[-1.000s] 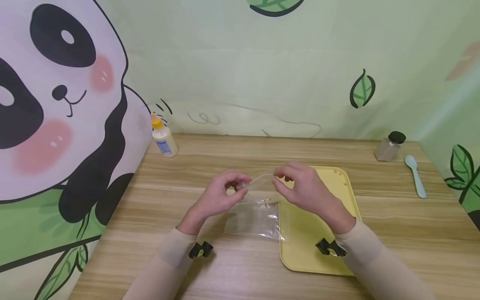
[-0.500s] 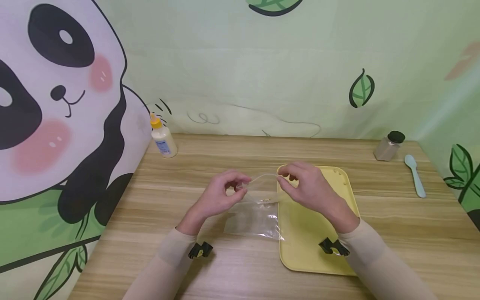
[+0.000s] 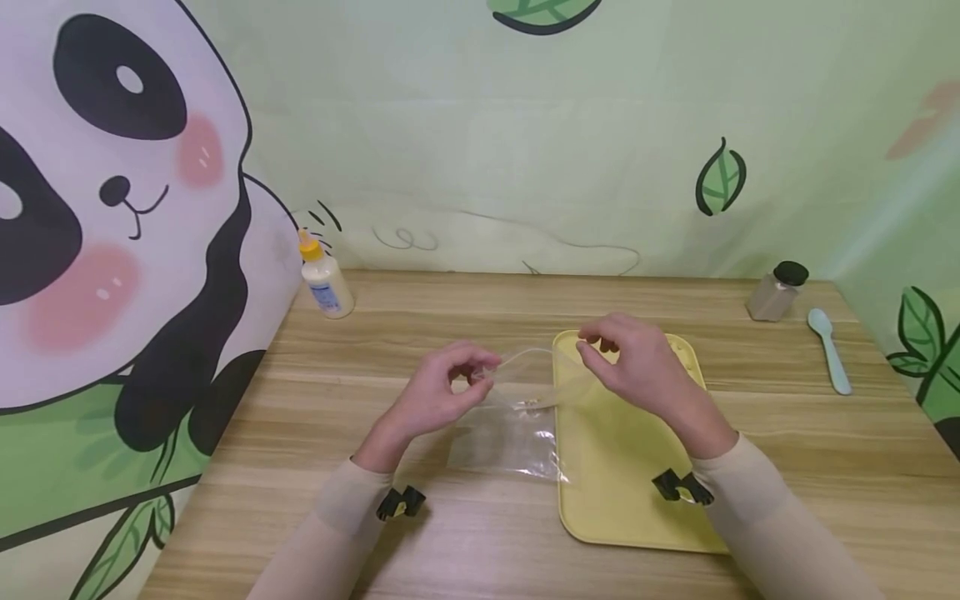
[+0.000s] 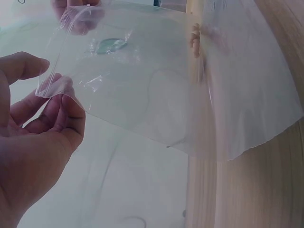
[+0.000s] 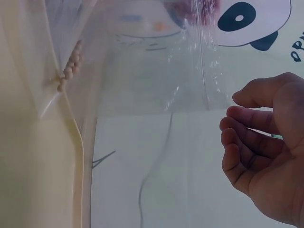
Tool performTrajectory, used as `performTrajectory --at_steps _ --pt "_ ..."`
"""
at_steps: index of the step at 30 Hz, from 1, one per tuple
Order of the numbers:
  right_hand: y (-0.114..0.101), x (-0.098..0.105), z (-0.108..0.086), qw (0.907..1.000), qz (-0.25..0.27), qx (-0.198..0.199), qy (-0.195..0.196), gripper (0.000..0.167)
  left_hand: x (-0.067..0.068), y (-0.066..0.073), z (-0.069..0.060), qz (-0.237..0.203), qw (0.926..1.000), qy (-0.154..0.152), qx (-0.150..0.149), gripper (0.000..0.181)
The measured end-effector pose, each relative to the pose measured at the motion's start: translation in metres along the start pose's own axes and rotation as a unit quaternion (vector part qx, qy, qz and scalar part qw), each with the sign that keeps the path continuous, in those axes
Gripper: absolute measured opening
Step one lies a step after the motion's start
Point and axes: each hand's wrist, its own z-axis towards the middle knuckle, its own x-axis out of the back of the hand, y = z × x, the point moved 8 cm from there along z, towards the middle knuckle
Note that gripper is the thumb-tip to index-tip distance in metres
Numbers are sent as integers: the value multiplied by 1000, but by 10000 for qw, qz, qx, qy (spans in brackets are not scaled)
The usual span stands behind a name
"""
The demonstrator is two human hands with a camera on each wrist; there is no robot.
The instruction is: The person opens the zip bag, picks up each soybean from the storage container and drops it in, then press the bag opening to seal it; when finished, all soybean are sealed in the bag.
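My left hand (image 3: 442, 392) pinches the upper corner of a clear plastic bag (image 4: 137, 90) between thumb and fingers. The bag hangs down from there, and several small round beige pieces (image 4: 195, 40) lie together in its bottom fold. In the right wrist view, those beige pieces (image 5: 70, 69) show through the film near the tray's edge. My right hand (image 3: 637, 362) is over the tray, beside the bag's other upper end. Its fingers (image 5: 235, 152) are loosely curled, holding nothing, with a small space between them and the film.
A yellow tray (image 3: 622, 483) lies on the wooden table; a few small round pieces sit at its far right corner. A white bottle with an orange cap (image 3: 327, 287) stands back left. At the right are a black-lidded jar (image 3: 776, 296) and a light blue spoon (image 3: 830, 354).
My right hand has moved to the right and slightly up, away from the bag's edge, which it has let go. The left hand keeps its hold in nearly the same place.
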Motion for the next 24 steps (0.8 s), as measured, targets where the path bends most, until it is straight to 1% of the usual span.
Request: performTrajectory --at_steps 7,14,20,22,24 --pt "18 9 -4 9996 -94 -268 49 7 -1 0 1 -19 10000 -28 -14 26" --pt "36 16 -9 9992 -151 -332 151 6 0 0 0 -62 10000 -18 -3 26" --pt "47 22 -15 9982 -216 -554 99 7 -2 -2 1 42 9999 10 145 27" --pt "51 23 -17 9977 -235 -630 80 8 -2 1 1 63 9998 16 164 27" --pt "55 24 -20 9972 -292 -688 61 8 -1 11 1 58 9999 20 131 26"
